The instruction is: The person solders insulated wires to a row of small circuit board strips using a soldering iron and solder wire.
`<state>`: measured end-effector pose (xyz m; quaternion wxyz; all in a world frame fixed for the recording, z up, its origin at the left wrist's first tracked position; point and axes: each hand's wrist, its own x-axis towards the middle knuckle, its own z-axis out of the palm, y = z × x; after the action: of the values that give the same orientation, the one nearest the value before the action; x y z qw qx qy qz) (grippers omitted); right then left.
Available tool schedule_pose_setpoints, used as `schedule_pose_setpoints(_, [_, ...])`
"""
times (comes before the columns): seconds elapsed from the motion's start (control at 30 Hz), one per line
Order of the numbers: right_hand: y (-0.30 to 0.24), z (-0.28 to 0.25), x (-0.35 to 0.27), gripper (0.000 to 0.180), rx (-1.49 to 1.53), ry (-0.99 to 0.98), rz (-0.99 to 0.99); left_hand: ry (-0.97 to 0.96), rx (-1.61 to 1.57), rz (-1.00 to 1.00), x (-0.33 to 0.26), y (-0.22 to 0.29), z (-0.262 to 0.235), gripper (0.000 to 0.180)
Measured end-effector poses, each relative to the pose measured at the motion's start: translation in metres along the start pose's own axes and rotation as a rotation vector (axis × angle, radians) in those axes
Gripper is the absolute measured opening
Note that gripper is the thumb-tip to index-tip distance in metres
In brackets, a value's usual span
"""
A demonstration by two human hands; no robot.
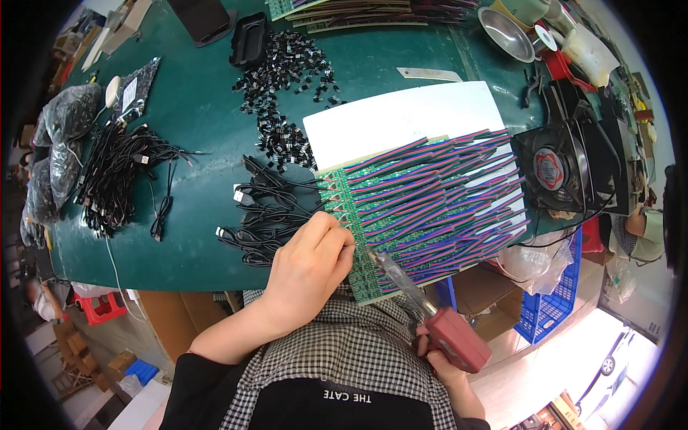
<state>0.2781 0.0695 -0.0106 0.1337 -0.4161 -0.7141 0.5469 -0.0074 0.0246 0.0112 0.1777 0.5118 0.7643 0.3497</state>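
Note:
A green circuit board panel (367, 285) lies at the table's front edge, with rows of dark, red and blue wires (430, 193) fanning right from it. My left hand (304, 269) is closed in a pinch at the panel's left edge; its fingers hide what they hold. Coiled black USB cables (261, 240) lie just beyond that hand, and some reach the panel's solder pads. My right hand (446, 369) grips a red soldering gun (455, 340) from below. The gun's tip points up and left, at or close above the panel, right of my left fingers.
A white board (401, 115) lies partly under the wires. Behind it are a loose blade (430, 74) and a heap of small black connectors (287, 68). More black cables (118, 175) are bundled at left. A black fan (555, 165) stands at right, near a metal bowl (506, 34).

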Motion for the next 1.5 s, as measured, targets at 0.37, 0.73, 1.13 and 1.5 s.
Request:
schedule_pose_setpoints(0.37, [-0.027,0.003,0.011,0.052,0.709,0.047,0.166,0.012,-0.124,0.052,-0.002,-0.011,-0.003,0.012])
schedule_pose_setpoints(0.73, [-0.019,-0.002,0.004,0.047,0.545,0.006,0.158,-0.247,-0.063,0.095,0.013,-0.002,-0.019,0.013])
schedule_pose_setpoints(1.13, [-0.005,-0.003,-0.002,0.066,0.657,-0.046,0.180,-0.297,0.012,0.050,0.018,0.005,-0.020,0.009])
schedule_pose_setpoints(1.5, [-0.004,-0.003,-0.002,0.061,0.533,-0.026,0.200,-0.311,0.068,0.069,0.020,0.010,-0.019,0.010])
